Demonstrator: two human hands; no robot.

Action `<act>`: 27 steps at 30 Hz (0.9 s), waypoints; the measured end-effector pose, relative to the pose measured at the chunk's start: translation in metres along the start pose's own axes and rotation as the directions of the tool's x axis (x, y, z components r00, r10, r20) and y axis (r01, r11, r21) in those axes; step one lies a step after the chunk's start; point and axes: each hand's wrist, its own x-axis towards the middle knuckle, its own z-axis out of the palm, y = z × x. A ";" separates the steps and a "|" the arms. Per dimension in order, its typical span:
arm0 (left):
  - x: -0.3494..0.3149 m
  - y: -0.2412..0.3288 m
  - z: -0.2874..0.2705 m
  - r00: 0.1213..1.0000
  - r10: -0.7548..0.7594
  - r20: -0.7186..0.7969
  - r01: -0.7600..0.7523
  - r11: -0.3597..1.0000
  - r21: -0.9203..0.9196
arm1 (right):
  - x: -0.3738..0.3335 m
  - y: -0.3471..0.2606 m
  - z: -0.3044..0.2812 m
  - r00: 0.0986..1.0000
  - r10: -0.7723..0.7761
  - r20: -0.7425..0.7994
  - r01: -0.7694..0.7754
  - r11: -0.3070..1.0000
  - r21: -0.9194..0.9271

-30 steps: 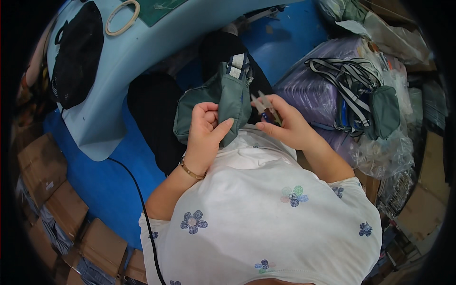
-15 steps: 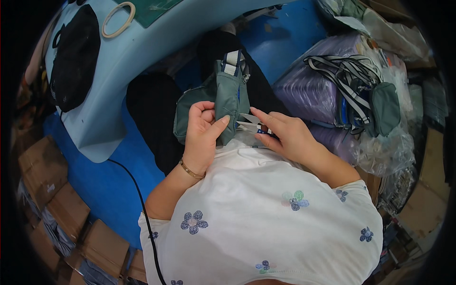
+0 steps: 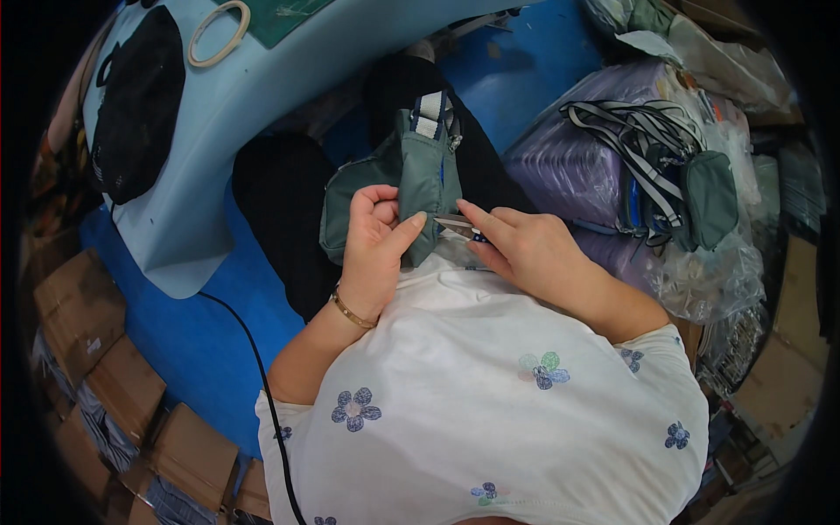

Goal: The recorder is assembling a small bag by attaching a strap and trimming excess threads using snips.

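Observation:
A grey-green fabric bag (image 3: 360,197) with a white-and-navy strap end (image 3: 428,118) lies across my lap. My left hand (image 3: 378,232) pinches the bag's near edge between thumb and fingers. In my right hand (image 3: 523,242) is a pair of thread snips (image 3: 457,226), the handles mostly hidden under the fingers. The snips' blades are together, their tips at the bag's edge close to my left thumb.
The light blue table (image 3: 210,131) carries a black cloth piece (image 3: 140,109), a tape roll (image 3: 193,48) and a green mat (image 3: 280,19). At right, a plastic-wrapped purple stack (image 3: 564,166) bears another green bag (image 3: 710,197) with striped straps. Cardboard boxes (image 3: 79,302) stand lower left.
The snips' blades, spread apart before, have come together. My right hand has shifted slightly, while my left hand keeps its pinch on the bag.

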 end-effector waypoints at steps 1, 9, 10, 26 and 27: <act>0.000 0.000 0.000 1.000 -0.001 0.001 0.001 1.000 0.000 | 0.000 -0.001 -0.001 1.000 0.001 0.012 -0.001 1.000 -0.017; 0.000 0.001 -0.001 1.000 0.018 0.018 -0.019 0.999 0.041 | 0.001 0.008 -0.009 1.000 0.001 0.005 -0.002 0.999 0.038; 0.000 0.001 0.000 1.000 0.018 0.017 -0.019 0.999 0.040 | 0.001 0.011 -0.010 0.999 0.019 -0.029 -0.018 0.999 0.034; 0.004 0.002 -0.001 0.995 0.097 -0.017 -0.092 0.975 0.201 | 0.006 0.016 -0.012 0.990 0.013 -0.144 -0.005 0.998 0.058; 0.004 0.003 -0.002 0.994 0.106 -0.013 -0.102 0.979 0.176 | 0.008 0.018 -0.011 0.989 0.012 -0.144 -0.004 0.998 0.059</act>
